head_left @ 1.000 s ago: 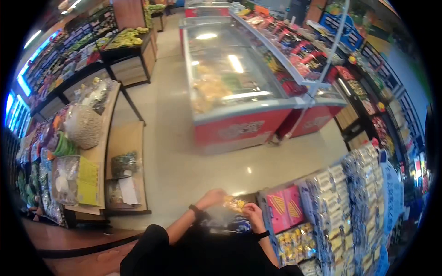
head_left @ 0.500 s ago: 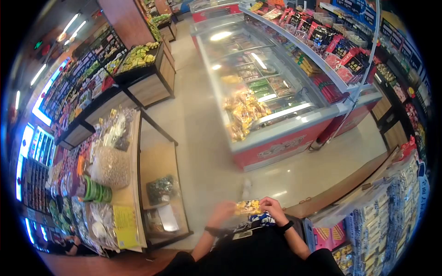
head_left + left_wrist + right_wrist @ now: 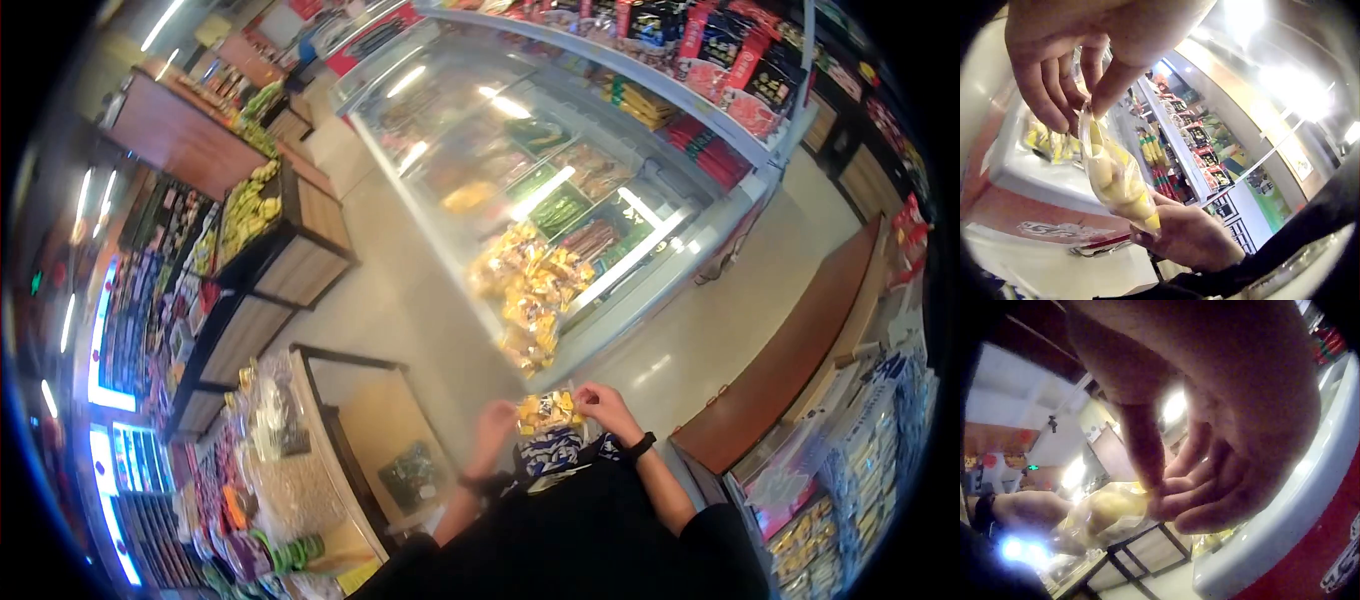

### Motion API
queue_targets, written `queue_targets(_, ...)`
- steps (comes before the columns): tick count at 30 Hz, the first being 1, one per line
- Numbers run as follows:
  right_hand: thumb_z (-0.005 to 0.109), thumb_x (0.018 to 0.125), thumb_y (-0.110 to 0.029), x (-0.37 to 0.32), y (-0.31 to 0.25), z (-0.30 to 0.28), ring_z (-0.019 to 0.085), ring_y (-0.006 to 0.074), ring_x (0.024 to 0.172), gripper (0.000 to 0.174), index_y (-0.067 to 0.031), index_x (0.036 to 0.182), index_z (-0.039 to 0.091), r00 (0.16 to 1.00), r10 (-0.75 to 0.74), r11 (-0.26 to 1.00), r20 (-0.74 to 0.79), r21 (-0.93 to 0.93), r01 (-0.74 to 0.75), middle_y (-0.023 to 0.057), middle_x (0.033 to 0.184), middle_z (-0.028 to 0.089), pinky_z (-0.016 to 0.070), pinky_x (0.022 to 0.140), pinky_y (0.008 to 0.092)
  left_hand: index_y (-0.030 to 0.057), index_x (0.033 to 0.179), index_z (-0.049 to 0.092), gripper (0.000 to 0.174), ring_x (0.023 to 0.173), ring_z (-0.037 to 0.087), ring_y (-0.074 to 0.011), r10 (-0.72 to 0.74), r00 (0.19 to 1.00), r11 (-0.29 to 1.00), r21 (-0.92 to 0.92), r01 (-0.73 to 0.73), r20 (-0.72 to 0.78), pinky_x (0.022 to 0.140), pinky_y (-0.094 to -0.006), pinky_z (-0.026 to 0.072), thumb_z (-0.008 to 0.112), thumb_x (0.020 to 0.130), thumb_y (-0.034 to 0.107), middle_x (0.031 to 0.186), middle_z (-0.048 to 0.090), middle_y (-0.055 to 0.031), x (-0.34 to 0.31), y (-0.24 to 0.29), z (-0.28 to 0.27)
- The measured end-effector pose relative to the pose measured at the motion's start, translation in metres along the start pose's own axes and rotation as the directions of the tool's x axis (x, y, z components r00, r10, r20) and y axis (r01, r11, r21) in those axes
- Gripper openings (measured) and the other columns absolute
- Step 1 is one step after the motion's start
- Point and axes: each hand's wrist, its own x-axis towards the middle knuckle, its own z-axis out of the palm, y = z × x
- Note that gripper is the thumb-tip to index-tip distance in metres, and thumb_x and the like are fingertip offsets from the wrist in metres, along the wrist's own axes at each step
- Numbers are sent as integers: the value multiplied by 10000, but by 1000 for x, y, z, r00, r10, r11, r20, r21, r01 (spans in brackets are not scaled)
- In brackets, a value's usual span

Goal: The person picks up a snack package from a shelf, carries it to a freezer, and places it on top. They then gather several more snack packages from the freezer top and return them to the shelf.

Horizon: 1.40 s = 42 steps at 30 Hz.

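Note:
A small clear bag with yellow, chunky contents is stretched between both hands in front of the body. My left hand, blurred in the head view, pinches one end of the bag; the left wrist view shows its thumb and fingertips on the crimped edge. Fingers of my right hand pinch the opposite end, as the right wrist view also shows. The packet looks plump in the left wrist view. Just below it, at the waist, is a blue-and-white patterned item.
A glass-topped chest freezer stands ahead, with a pile of yellow packets at its near corner. Packaged goods fill a display on the right beside a brown panel. Produce stands and a wooden table are on the left.
The head view has turned and tilted, and the freezer with its yellow packets now appears closer. Both hands keep hold of the bag, which shows more of its broad side now.

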Motion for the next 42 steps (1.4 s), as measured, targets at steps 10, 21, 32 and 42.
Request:
queue_targets(10,641,867,-115,73,-52,12,591,101,754,180,-25,1017,680,902,80,992,-424,125,-29,19,868,643,486,677,258,-6,1222,608,321,1071,566,-185,257,913,954,64,-291,316,971,-316,414,515,973,174,1149,633,-101,143,115,11)
queue_targets(21,669,830,-108,144,-45,59,575,251,1133,369,0,1180,620,630,-59,996,-774,-3,89,115,1200,601,440,982,328,-18,1310,535,402,1081,565,-167,135,741,967,76,-243,658,930,-298,457,547,982,215,1197,602,-86,306,102,17)
queue_targets(32,636,857,-153,117,-60,88,611,176,1015,314,-39,1149,631,527,119,992,-841,117,-36,67,1119,644,495,860,307,-33,1233,590,335,1166,556,-222,335,596,884,-24,-466,730,990,-324,431,552,924,91,1222,622,-133,278,109,-27)
queue_targets(42,552,913,-156,-36,17,137,627,115,818,196,-50,1040,656,446,216,960,-869,273,68,31,914,678,496,726,255,3,1148,605,266,1031,649,-192,20,445,974,83,-211,896,881,-300,504,481,941,114,1129,667,-111,175,114,-14)
